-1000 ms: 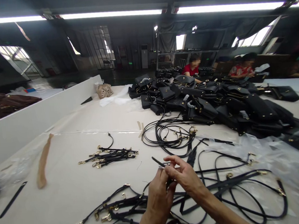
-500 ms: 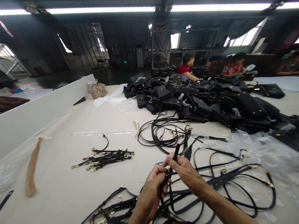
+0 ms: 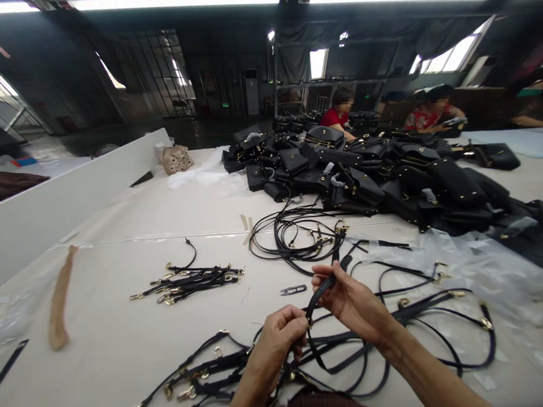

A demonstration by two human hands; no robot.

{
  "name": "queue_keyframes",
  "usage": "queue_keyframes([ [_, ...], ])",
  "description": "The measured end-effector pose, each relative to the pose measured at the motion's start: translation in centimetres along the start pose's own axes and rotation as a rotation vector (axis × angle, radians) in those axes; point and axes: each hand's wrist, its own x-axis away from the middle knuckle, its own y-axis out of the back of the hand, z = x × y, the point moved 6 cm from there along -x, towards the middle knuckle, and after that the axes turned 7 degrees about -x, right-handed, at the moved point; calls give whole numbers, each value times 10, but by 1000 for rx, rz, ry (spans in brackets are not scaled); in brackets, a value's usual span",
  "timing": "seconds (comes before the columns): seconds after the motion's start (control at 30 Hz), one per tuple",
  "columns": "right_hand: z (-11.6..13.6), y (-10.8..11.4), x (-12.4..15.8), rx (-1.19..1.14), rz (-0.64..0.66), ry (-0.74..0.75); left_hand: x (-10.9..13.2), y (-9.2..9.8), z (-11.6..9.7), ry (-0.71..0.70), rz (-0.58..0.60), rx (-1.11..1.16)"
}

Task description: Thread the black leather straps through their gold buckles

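A black strap [image 3: 317, 296] runs between my two hands above the table. My left hand [image 3: 279, 336] pinches it low, close to a small gold-coloured fitting that the fingers partly hide. Higher up, my right hand [image 3: 354, 300] holds the strap's free end between thumb and fingers, and the strap bends in a curve from there. Beneath and around both hands lie more black straps [image 3: 416, 317] with gold-coloured clips. Thread snips [image 3: 293, 289] rest on the table just beyond my left hand.
A bundle of short clipped straps [image 3: 197, 281] and coiled long straps [image 3: 279, 247] lie ahead. Black bags [image 3: 359, 184] are heaped behind, with clear plastic [image 3: 473, 263] at the right. A white partition [image 3: 74, 200] borders the left. Several people sit across the table.
My right hand has moved up and right along the strap, drawing it out in a curve. My left hand has moved slightly left and down. The snips, partly covered before, now show fully.
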Motion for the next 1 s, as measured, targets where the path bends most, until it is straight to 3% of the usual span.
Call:
queue_keyframes([
  [0.2, -9, 0, 11, 151, 54, -57, -1, 9, -1, -62, -48, -49],
  [0.4, -15, 12, 11, 87, -5, -93, 3, 12, -4, -61, -57, -41],
  [0.6, -17, 18, 13, 76, -8, -45, 3, 8, -6, -73, -53, -71],
  [0.77, -13, 15, 19, 186, 45, 24, 0, 4, -4, -67, -53, -146],
  [1.0, -12, 20, 22, 326, 42, 4, 1, 0, -13, -151, -71, -258],
])
